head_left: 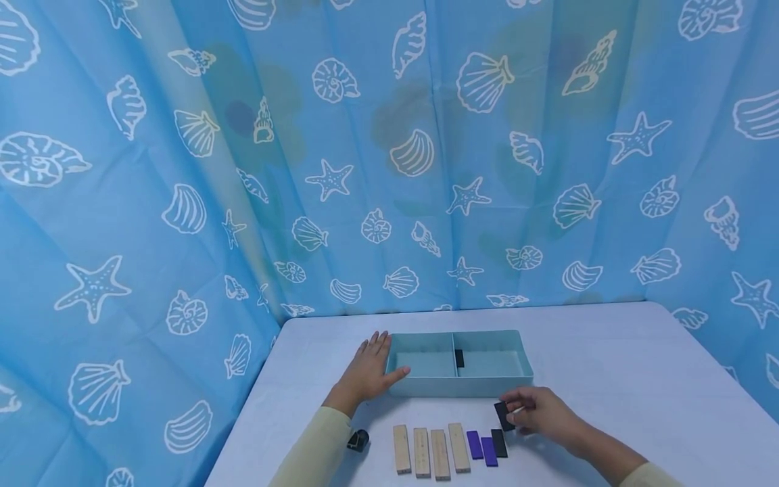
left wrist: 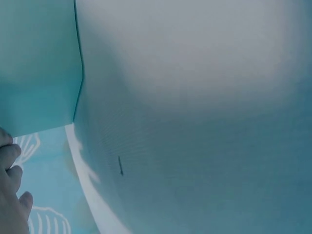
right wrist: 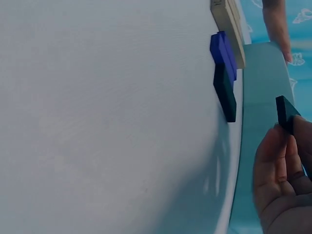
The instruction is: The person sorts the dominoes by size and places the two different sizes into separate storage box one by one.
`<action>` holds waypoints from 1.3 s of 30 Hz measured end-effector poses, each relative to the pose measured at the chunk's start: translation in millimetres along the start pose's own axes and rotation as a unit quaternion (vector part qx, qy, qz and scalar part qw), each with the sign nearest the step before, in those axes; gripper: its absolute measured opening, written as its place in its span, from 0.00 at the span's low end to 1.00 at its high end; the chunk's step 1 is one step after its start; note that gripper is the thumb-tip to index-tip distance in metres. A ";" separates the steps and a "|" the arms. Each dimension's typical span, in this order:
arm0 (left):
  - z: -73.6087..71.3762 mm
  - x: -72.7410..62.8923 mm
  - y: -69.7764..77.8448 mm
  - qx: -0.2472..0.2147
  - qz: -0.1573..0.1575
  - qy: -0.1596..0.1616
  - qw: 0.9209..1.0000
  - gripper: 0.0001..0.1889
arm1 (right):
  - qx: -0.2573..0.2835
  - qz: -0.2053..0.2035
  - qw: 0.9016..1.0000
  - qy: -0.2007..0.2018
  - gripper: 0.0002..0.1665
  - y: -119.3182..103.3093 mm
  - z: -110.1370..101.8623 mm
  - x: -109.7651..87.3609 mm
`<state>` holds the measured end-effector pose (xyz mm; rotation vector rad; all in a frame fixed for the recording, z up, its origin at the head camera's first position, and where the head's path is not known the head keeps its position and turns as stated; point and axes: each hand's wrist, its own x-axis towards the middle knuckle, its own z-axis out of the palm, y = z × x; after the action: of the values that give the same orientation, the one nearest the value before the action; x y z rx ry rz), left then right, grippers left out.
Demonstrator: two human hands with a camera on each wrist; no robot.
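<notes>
A light-blue box (head_left: 459, 387) with a divider stands on the table, and one small black block (head_left: 459, 358) lies in its right compartment beside the divider. My left hand (head_left: 368, 370) rests at the box's left end, fingers straight and thumb over the front corner; its fingers also show in the left wrist view. In front of the box's right part, my right hand (head_left: 541, 414) pinches a black block (head_left: 504, 416) between thumb and fingers. The right wrist view shows that same black block (right wrist: 284, 113) at the fingertips. Below it on the table lies another black block (head_left: 499, 444).
Two purple blocks (head_left: 489, 452) lie left of the black one on the table. Several light wooden blocks (head_left: 421, 453) stand in a row farther left. A small black object (head_left: 358, 440) sits near the left sleeve. A shell-patterned curtain (head_left: 377, 169) hangs behind the white table (head_left: 602, 365).
</notes>
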<state>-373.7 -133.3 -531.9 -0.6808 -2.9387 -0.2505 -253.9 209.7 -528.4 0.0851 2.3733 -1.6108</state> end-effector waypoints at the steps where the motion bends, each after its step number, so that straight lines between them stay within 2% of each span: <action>1: -1.3 -0.1 0.4 0.010 0.002 0.002 1.000 0.49 | 0.008 0.000 1.000 0.000 0.23 -0.3 -0.2 0.4; 7: -7.3 -0.7 3.3 0.052 0.007 0.007 0.999 0.48 | 0.033 0.014 0.999 0.006 0.22 -2.6 0.3 3.4; 12: -7.8 -0.4 4.7 0.048 -0.001 -0.006 0.999 0.48 | 0.032 0.003 0.999 -0.001 0.23 -8.4 -2.5 2.7; 21: -5.5 -2.5 5.1 0.041 -0.010 -0.013 0.999 0.47 | 0.036 -0.027 0.998 -0.036 0.26 -21.2 -11.0 3.7; 28: -8.4 -2.4 7.4 0.051 -0.007 -0.018 0.999 0.48 | 0.031 -0.048 0.998 -0.019 0.23 -30.3 -15.4 10.2; 32: -11.0 -0.1 8.5 0.074 0.000 -0.022 0.997 0.49 | 0.028 -0.058 0.998 -0.006 0.21 -36.1 -15.9 16.1; 39: -15.5 -0.6 10.7 0.089 -0.013 -0.039 0.995 0.53 | 0.024 -0.073 0.997 0.014 0.21 -43.9 -11.8 24.4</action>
<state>-367.3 -126.9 -515.4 -0.6409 -2.9967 0.0378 -288.4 201.4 -490.9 -0.0588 2.4107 -1.7438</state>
